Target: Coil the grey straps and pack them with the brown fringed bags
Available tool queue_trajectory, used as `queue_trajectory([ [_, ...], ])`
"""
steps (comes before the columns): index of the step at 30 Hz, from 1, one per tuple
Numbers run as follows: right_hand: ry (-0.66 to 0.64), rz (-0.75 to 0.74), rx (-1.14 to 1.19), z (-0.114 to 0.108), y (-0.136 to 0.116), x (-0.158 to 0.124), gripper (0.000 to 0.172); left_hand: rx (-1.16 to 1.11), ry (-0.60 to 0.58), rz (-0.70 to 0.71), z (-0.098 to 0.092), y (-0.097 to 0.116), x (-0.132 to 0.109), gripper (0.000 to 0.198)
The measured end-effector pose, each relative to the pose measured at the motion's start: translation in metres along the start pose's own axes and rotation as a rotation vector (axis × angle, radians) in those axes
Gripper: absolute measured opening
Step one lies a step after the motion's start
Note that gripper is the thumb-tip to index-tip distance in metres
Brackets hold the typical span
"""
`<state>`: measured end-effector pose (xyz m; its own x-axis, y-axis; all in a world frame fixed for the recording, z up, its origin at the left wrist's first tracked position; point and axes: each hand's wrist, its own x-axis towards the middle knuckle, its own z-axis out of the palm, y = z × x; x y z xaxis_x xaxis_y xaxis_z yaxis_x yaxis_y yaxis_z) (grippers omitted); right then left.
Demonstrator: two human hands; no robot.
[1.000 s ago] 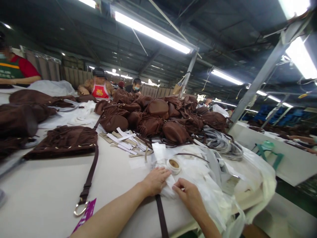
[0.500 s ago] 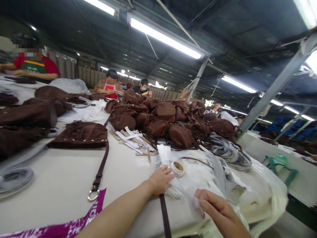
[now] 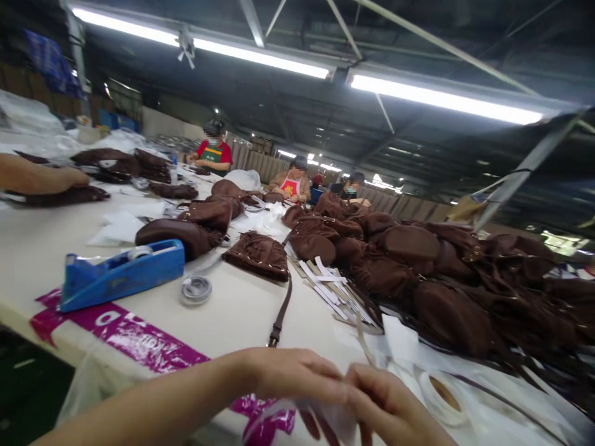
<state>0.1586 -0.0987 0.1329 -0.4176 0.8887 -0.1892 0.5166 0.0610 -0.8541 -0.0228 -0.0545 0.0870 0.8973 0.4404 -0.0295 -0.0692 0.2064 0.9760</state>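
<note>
My left hand [image 3: 297, 375] and my right hand [image 3: 388, 399] meet at the bottom of the view, fingers closed and touching. Between and below them hangs a thin, whitish translucent sheet [image 3: 343, 422], blurred, with both hands on it. My palms hide part of the sheet. Just beyond my left hand a dark brown strap with a buckle [image 3: 275, 334] runs down from a fringed brown bag [image 3: 258, 255] lying on the table. To the right of my right hand lies a white roll [image 3: 425, 396] with a brown core.
A blue tape dispenser [image 3: 123, 275] and a grey coil [image 3: 196, 290] lie at left, near purple printed tape [image 3: 153, 344]. Brown bags [image 3: 409, 248] are heaped at right, beside paper strips [image 3: 320, 285]. A co-worker's hand [image 3: 60, 179] reaches in from the left; other people work behind.
The view has swung left, bringing the tape dispenser and a co-worker's arm in. My left hand has lifted off the white material on the table and joined my right hand at the sheet.
</note>
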Motion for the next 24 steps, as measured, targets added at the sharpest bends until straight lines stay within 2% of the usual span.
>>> queue_trajectory([
  [1, -0.010, -0.006, 0.010, 0.008, -0.004, 0.016, 0.047, -0.007, 0.046, -0.021, 0.001, -0.003, -0.023, 0.033],
  [3, -0.024, -0.009, 0.045, 0.021, -0.003, 0.049, 0.045, -0.049, 0.270, -0.019, -0.001, -0.016, -0.057, 0.030],
  [6, 0.118, 0.049, 0.119, 0.034, 0.016, 0.101, 0.040, -0.201, 0.578, 0.014, -0.013, -0.041, -0.085, 0.037],
  [8, 0.218, 0.109, 0.144, 0.041, 0.032, 0.133, 0.035, -0.311, 0.691, 0.024, -0.023, -0.054, -0.095, 0.042],
  [11, 0.208, 0.125, 0.165, 0.050, 0.048, 0.167, 0.032, -0.411, 0.766, -0.011, -0.034, -0.061, -0.105, 0.044],
  [14, 0.144, 0.105, 0.237, 0.056, 0.048, 0.179, 0.033, -0.434, 0.841, 0.017, -0.040, -0.058, -0.110, 0.043],
  [19, -0.003, 0.132, 0.422, 0.065, 0.034, 0.175, 0.033, -0.377, 0.943, 0.138, -0.052, -0.050, -0.112, 0.039],
  [21, -0.015, 0.164, 0.499, 0.072, 0.030, 0.173, 0.033, -0.289, 1.008, 0.142, -0.056, -0.051, -0.113, 0.038],
  [24, 0.032, 0.162, 0.625, 0.085, 0.028, 0.171, 0.034, -0.182, 1.067, 0.135, -0.059, -0.054, -0.113, 0.037],
])
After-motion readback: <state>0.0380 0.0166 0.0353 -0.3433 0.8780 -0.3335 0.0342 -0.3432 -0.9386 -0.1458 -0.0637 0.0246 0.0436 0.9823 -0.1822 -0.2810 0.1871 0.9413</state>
